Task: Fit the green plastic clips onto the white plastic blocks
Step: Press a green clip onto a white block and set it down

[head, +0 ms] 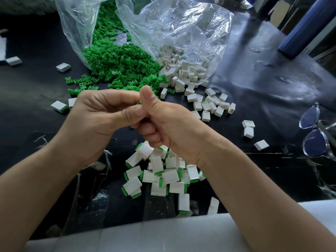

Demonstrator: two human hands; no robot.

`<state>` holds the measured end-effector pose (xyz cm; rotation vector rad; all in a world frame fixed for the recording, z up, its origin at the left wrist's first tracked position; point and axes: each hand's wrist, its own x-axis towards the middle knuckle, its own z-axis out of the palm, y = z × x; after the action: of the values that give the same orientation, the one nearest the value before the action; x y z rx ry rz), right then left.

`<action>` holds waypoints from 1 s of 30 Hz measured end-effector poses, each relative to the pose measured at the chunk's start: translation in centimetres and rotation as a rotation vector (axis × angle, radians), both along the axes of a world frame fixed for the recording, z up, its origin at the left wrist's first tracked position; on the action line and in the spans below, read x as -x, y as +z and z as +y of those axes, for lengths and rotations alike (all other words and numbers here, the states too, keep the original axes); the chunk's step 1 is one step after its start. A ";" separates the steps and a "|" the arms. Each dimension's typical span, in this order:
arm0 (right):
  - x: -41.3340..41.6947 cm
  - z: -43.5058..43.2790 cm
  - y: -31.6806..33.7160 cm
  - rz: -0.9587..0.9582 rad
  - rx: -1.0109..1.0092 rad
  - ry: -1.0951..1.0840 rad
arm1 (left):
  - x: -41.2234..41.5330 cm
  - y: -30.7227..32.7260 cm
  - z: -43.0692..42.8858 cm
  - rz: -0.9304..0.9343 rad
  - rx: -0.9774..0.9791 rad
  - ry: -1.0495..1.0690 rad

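My left hand [98,120] and my right hand [169,122] are pressed together at the middle of the view, fingers curled around one small piece. Only a sliver of green clip [140,102] shows between the thumbs; what else they hold is hidden. Behind them a heap of green clips [118,64] spills from a clear bag. To its right, white blocks [183,73] spill from a second clear bag and scatter over the table. Below my hands lies a pile of white blocks with green clips fitted [161,173].
The table has a black glossy cover [263,73]. Clear-framed glasses [316,131] lie at the right edge, with a dark blue bottle [301,31] at the far right. Stray white blocks [62,67] lie at the left. A white foam strip [163,235] runs along the near edge.
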<state>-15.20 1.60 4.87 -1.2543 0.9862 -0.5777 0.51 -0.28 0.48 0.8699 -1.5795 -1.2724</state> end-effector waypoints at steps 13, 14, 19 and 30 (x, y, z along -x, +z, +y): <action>-0.3 0.4 1.2 -0.148 -0.094 -0.005 | 0.1 0.3 0.2 0.019 0.019 -0.019; -0.3 0.4 1.3 -0.162 -0.109 0.002 | 0.1 0.3 0.3 0.021 0.023 -0.023; -0.3 0.6 1.2 -0.186 -0.129 0.007 | 0.2 0.3 0.3 -0.005 0.057 -0.030; -0.3 0.7 1.1 -0.202 -0.087 0.016 | 0.0 0.0 0.1 0.015 0.041 -0.046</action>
<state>-14.89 2.26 5.92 -1.1027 0.8230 -0.6298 0.49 -0.18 0.50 0.8003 -1.6163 -1.2714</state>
